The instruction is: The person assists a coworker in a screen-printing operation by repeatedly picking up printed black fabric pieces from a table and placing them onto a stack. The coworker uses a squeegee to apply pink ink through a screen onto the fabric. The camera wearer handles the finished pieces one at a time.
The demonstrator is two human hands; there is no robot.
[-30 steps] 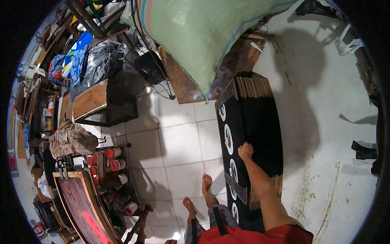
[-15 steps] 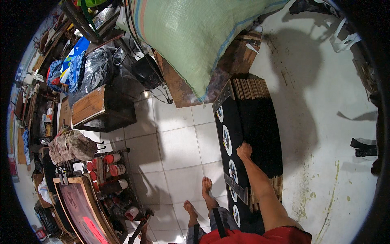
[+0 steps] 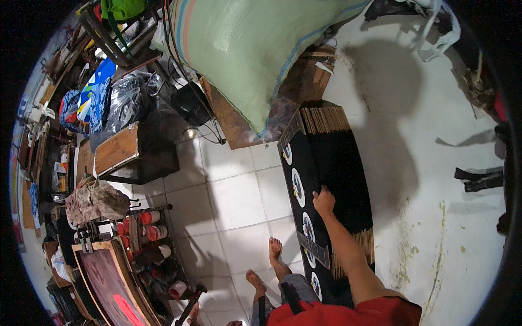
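Note:
My right hand rests on a long stack of boards draped in black cloth. Its fingers are curled near the ridge where the top meets the printed left side; whether they pinch the cloth is too small to make out. Along that left side runs a row of white round prints with small coloured marks. A dark grey gridded strip crosses the row, nearer to me. The boards' brown edges show at both ends of the stack. I cannot see my left hand.
A bulging pale green sack leans over a brown wooden panel ahead. On the left stand a wooden box, a rack with red-lidded jars and a framed printing screen. A white wall flanks the stack.
The whole view has shifted slightly left. My right hand stays at about the same place on the stack, but its fingers have moved: one now reaches left and another points away from me.

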